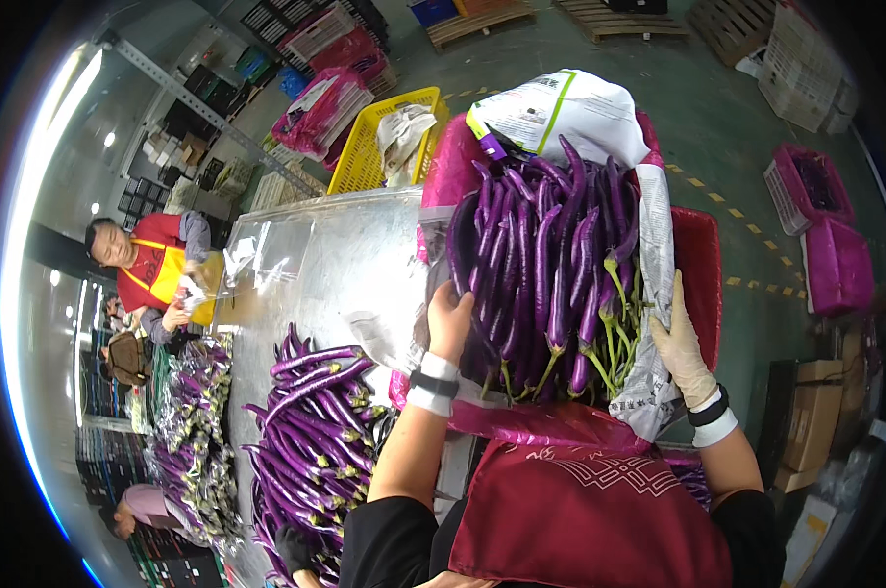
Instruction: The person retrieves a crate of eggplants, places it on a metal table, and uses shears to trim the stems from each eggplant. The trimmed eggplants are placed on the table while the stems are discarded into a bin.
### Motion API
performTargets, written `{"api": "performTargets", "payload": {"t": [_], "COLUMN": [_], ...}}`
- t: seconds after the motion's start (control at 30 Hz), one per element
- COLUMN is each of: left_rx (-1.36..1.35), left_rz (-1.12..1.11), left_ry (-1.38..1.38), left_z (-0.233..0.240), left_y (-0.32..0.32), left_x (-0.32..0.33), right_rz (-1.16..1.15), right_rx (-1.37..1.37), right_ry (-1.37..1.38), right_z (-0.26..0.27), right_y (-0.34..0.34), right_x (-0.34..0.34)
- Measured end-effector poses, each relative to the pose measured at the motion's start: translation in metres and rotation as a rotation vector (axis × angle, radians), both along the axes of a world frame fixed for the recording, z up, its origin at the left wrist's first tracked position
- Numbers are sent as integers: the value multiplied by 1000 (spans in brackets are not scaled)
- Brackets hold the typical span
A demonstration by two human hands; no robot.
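Long purple eggplants (538,272) fill a crate lined with pink plastic (516,422) and newspaper (656,220) before me. Most lie lengthwise, with several green stems bunched at the near right. My left hand (449,320), bare, is at the crate's left side with its fingers curled beside the outermost eggplants; whether it pinches anything is hidden. On the right, my right hand (682,353) wears a pale glove and rests against the newspaper at the crate's edge, thumb apart from the extended fingers. A white printed bag (560,114) lies over the far end.
Left of the crate is a metal table (274,272) bearing a loose eggplant pile (318,441) and wrapped eggplants (193,441). A black-gloved co-worker's hand (292,547) touches the pile. Another person (156,272) handles clear wrapping. A yellow crate (366,147) stands beyond the table.
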State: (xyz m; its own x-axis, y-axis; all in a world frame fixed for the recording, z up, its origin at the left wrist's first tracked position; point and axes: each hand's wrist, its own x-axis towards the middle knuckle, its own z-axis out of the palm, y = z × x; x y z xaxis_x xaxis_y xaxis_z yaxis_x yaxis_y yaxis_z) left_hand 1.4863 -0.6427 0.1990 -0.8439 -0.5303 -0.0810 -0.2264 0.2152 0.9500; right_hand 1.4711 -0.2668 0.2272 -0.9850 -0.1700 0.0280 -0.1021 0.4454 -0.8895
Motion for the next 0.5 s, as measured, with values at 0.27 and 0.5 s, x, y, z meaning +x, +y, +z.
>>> {"api": "performTargets", "payload": {"t": [0.27,0.5], "left_rx": [-18,-384], "left_rz": [-2,-194], "left_ry": [371,-161], "left_z": [73,10], "left_y": [53,104], "left_x": [30,2], "right_rz": [-16,-10], "right_rx": [-40,-34], "right_ry": [27,14], "right_z": [-8,-9], "right_y": [1,1], "right_x": [0,-1]}}
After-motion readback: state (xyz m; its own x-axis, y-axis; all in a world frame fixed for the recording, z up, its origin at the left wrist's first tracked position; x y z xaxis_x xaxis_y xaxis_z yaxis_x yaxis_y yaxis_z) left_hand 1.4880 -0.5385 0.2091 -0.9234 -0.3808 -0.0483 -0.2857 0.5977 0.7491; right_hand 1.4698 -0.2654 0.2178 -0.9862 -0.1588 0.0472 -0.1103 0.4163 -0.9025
